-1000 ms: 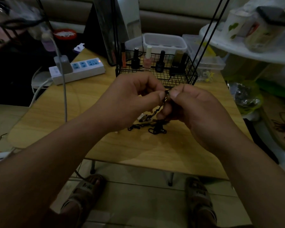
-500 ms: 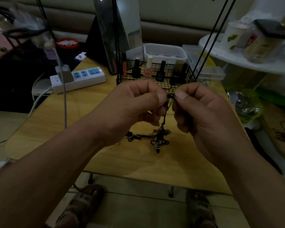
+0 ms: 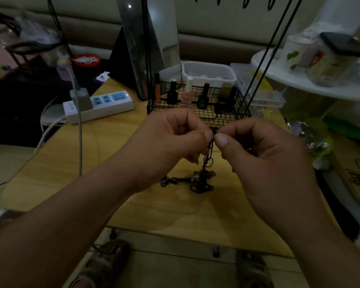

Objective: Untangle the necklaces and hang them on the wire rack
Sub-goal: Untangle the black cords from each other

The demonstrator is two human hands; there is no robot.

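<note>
Wooden table point(image 3: 104, 154) occupies the centre of the view, with a sofa point(image 3: 216, 44) behind it and a white round shelf point(image 3: 299, 86) at the right. Wire rack point(image 3: 222, 119) stands at the far side of the table: a black mesh basket with thin uprights rising past the top edge.

Left hand point(image 3: 168, 140) and right hand point(image 3: 266, 152) meet above the table, covering part of the basket front. Both have curled fingers, thumb and forefinger pinching the upper end of one dark chain.

Power strip point(image 3: 104, 104) lies left of the rack. Plastic container point(image 3: 208, 72) sits behind the basket. Nail polish bottles point(image 3: 187, 94) stand upright inside it.

Necklaces point(image 3: 200, 181) lie tangled on the table below the hands, one strand rising to the pinch.
</note>
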